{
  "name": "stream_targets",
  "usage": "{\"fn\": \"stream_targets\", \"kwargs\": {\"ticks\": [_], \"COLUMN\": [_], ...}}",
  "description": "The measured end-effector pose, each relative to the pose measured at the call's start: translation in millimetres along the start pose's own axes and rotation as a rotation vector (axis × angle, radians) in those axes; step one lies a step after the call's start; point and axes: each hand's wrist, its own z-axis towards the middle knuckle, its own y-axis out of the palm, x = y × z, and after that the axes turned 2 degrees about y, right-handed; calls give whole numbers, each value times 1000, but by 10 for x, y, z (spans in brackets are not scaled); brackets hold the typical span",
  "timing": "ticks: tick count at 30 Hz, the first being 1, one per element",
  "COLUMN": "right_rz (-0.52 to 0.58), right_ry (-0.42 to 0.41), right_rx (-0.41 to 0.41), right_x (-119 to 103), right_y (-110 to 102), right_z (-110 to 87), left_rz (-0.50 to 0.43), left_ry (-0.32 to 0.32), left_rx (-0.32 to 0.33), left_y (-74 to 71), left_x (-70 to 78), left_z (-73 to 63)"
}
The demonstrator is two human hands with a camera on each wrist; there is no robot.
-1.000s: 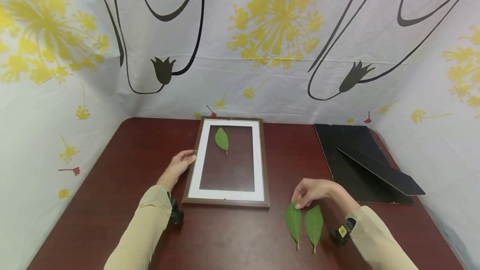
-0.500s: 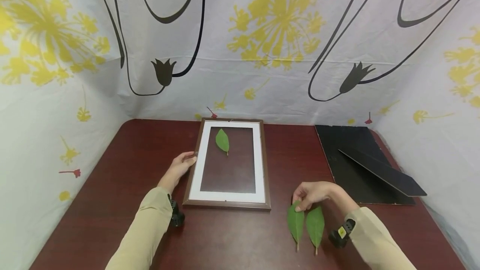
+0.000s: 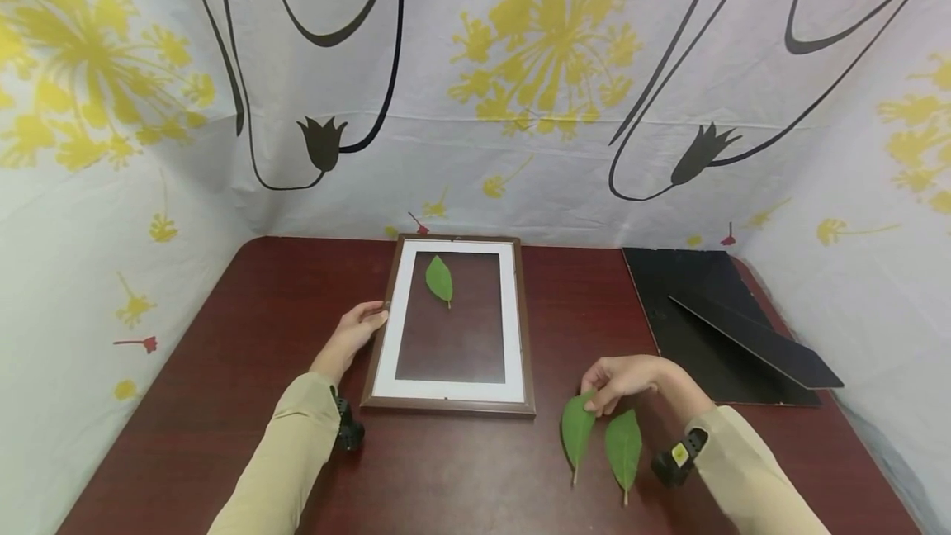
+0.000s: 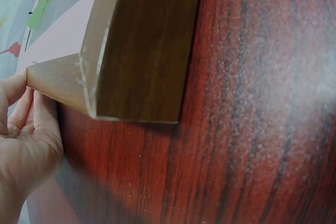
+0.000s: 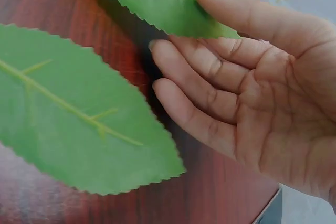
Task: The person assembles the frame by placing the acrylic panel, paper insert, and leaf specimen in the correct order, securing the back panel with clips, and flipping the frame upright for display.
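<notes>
A brown picture frame [image 3: 453, 406] with a white mat lies on the table, a small green leaf [image 3: 439, 277] at the upper left of its window. My left hand [image 3: 351, 339] grips the frame's left side; in the left wrist view the thumb is on top of the wooden edge [image 4: 60, 80] and the fingers lie below it. Right of the frame, my right hand [image 3: 626, 380] pinches the tip of a larger leaf [image 3: 576, 429], thumb on its upper face, stem pointing toward me. Another leaf [image 3: 623, 448] lies beside it under the wrist, serrated and veined in the right wrist view.
At the right of the dark red table [image 3: 223, 403], a black board [image 3: 687, 275] lies flat with a second black panel [image 3: 765, 345] leaning up at an angle across it. A patterned cloth [image 3: 416, 155] hangs behind and along both sides.
The leaf in my right hand has tilted, its stem end swinging left and slightly away from the other leaf. My left hand and the frame stay put.
</notes>
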Motion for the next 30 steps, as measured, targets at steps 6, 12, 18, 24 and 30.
{"fn": "stream_targets", "kwargs": {"ticks": [6, 12, 18, 24, 30], "right_rz": [4, 12, 30, 129, 296], "right_ry": [6, -10, -21, -20, -31], "right_rx": [27, 57, 116, 195, 231], "right_x": [-100, -155, -174, -176, -208], "right_y": [-79, -139, -175, -223, -281], "right_z": [0, 25, 70, 124, 193], "left_rz": [-4, -12, -2, 5, -24], "left_ry": [2, 5, 4, 3, 17], "left_rx": [2, -5, -5, 2, 2], "left_y": [-17, -14, -9, 6, -14], "left_x": [-2, 6, -18, -8, -65], "left_z": [-3, 7, 35, 30, 60]}}
